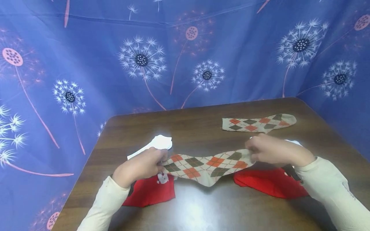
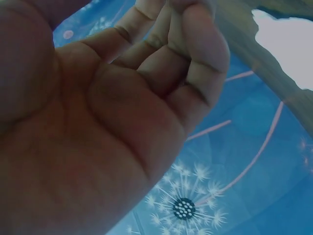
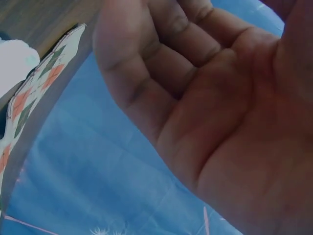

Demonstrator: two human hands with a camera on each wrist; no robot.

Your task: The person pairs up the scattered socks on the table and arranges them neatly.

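An argyle sock (image 1: 205, 163), cream with orange and olive diamonds, stretches between both hands in the head view, its heel sagging in the middle. At its left end, my left hand (image 1: 141, 165) pinches the sock between thumb and fingers. My right hand (image 1: 274, 150) pinches the plain cream end on the right. The wrist views show the curled fingers of the left hand (image 2: 137, 103) and the right hand (image 3: 210, 98), but not the held sock. A matching argyle sock (image 1: 257, 124) lies flat farther back on the right.
On the brown wooden table (image 1: 185, 128), a white sock (image 1: 160, 142) lies behind the left hand. A red sock (image 1: 154, 192) with a white figure lies below it; another red sock (image 1: 268, 183) is under the right forearm. White fabric (image 1: 295, 142) shows behind the right wrist. Blue dandelion-print cloth (image 1: 173, 57) surrounds the table.
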